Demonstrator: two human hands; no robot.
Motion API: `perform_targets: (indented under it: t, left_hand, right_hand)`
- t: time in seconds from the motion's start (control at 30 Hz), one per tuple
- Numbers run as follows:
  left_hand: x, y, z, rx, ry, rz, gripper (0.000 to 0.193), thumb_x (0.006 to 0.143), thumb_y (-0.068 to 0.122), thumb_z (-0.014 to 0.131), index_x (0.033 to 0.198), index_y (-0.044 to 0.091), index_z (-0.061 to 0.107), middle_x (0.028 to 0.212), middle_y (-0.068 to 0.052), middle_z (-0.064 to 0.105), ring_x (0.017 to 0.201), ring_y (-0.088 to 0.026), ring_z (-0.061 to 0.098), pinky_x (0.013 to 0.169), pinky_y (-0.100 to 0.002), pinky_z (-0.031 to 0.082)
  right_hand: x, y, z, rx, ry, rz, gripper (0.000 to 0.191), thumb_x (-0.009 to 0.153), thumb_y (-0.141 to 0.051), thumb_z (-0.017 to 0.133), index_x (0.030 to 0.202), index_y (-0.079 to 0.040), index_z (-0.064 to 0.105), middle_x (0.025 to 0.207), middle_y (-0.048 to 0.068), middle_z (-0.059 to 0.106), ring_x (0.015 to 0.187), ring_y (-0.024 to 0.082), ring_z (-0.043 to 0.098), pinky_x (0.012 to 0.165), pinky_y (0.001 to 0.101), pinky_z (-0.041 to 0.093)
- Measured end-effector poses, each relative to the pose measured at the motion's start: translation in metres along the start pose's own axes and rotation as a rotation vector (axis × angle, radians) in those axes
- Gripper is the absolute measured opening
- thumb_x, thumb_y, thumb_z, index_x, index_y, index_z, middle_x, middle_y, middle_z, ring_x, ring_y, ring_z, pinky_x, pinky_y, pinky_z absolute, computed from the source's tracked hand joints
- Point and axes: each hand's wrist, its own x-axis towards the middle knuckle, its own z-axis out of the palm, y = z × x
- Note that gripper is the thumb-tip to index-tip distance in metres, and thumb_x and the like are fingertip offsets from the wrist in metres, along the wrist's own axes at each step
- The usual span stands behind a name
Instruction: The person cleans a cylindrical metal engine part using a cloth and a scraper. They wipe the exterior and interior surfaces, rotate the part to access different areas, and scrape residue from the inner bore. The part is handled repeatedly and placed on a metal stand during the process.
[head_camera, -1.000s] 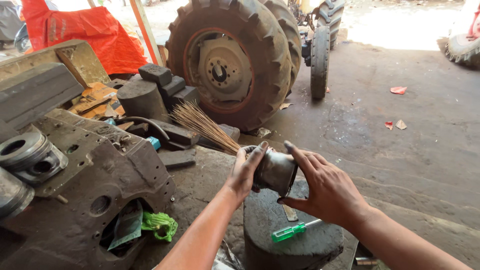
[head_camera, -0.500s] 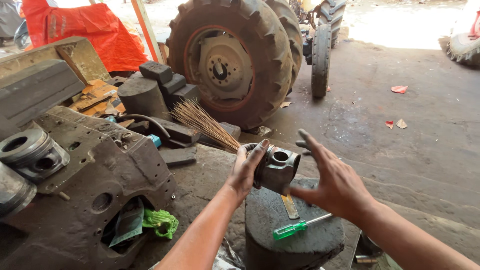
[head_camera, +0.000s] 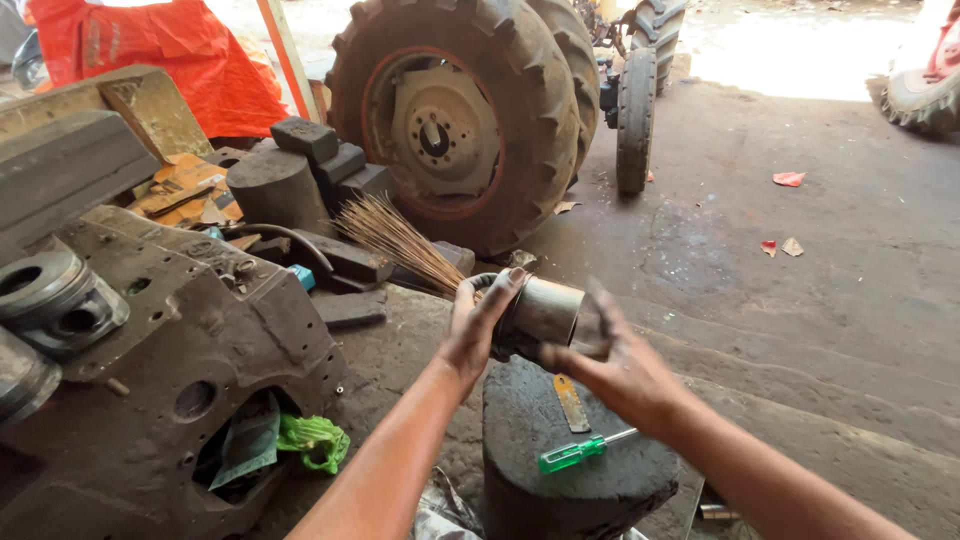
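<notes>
- Two bare hands hold one part: a short metal cylinder (head_camera: 545, 315), dull grey and lying on its side, raised just above the dark block (head_camera: 575, 470) in front of the person.
- The left hand (head_camera: 478, 325) is closed on the near-left end of the cylinder; thumb and fingertips wrap over its rim.
- The right hand (head_camera: 615, 365) is at the far-right end. Its fingers are blurred, so it cannot be told whether they clamp the cylinder or only rest against it.
- The block's top face carries a green-handled screwdriver (head_camera: 580, 452) near its front edge and a narrow flat metal strip (head_camera: 571, 402) behind it. Both lie directly below the hands, apart from the cylinder.
- To the left, a heavy cast housing (head_camera: 180, 350) stands close beside the left forearm. Green plastic scrap (head_camera: 315, 440) hangs from an opening in its lower edge.
- A broom of thin straw (head_camera: 405, 238) lies behind the cylinder; its tips end just beside the left hand's fingers.
- Further back, dark blocks and a round drum (head_camera: 280, 190) are stacked, with a large tractor tyre (head_camera: 470, 110) behind them and a narrower wheel (head_camera: 636, 118) to its right.
- Open room lies to the right: a bare concrete floor (head_camera: 800, 320) with a few paper scraps (head_camera: 788, 179) well away from the hands.
</notes>
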Motion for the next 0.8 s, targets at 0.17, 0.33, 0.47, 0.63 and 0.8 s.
perform_targets:
  t: [0.17,0.33,0.47,0.63,0.8]
  left_hand:
    - [-0.003,0.008,0.0,0.113,-0.037,-0.052,0.094,0.065,0.065,0.076,0.134,0.008,0.048,0.116,-0.013,0.065,0.105,-0.02,0.067,0.088,-0.033,0.056]
    - [-0.006,0.009,0.003,0.165,-0.046,-0.044,0.094,0.065,0.063,0.077,0.135,0.005,0.05,0.115,-0.012,0.067,0.105,-0.018,0.067,0.09,-0.031,0.054]
    - [-0.001,0.004,0.002,0.054,-0.093,-0.041,0.094,0.067,0.06,0.078,0.135,0.003,0.048,0.117,-0.012,0.066,0.107,-0.018,0.065,0.092,-0.032,0.054]
    - [0.006,-0.006,0.0,0.065,-0.086,-0.023,0.092,0.07,0.06,0.076,0.136,0.004,0.047,0.117,-0.013,0.066,0.107,-0.018,0.065,0.095,-0.031,0.052]
    - [0.01,-0.01,0.001,-0.017,-0.116,0.033,0.087,0.073,0.056,0.078,0.133,0.0,0.048,0.117,-0.014,0.066,0.106,-0.018,0.066,0.093,-0.032,0.055]
  right_hand:
    - [-0.006,-0.011,-0.019,-0.543,0.125,-0.5,0.119,0.062,-0.057,0.089,0.152,-0.004,0.032,0.14,0.023,0.052,0.125,0.043,0.056,0.097,0.0522,0.049]
    - [-0.011,-0.022,-0.015,-0.542,0.208,-0.641,0.096,0.062,-0.045,0.088,0.14,-0.008,0.045,0.13,0.018,0.057,0.114,0.038,0.063,0.091,0.0472,0.054]
    - [-0.011,-0.026,-0.016,-0.471,0.203,-0.599,0.097,0.059,-0.042,0.089,0.138,-0.007,0.045,0.125,0.016,0.059,0.106,0.038,0.067,0.083,0.0454,0.057]
    - [-0.013,-0.029,-0.014,-0.343,0.178,-0.476,0.099,0.057,-0.04,0.09,0.139,-0.008,0.044,0.124,0.015,0.063,0.099,0.035,0.072,0.08,0.0444,0.058]
    - [-0.01,-0.025,-0.008,0.005,0.004,-0.014,0.113,0.061,-0.039,0.088,0.158,-0.021,0.034,0.104,0.014,0.077,0.093,0.023,0.079,0.084,0.0385,0.064]
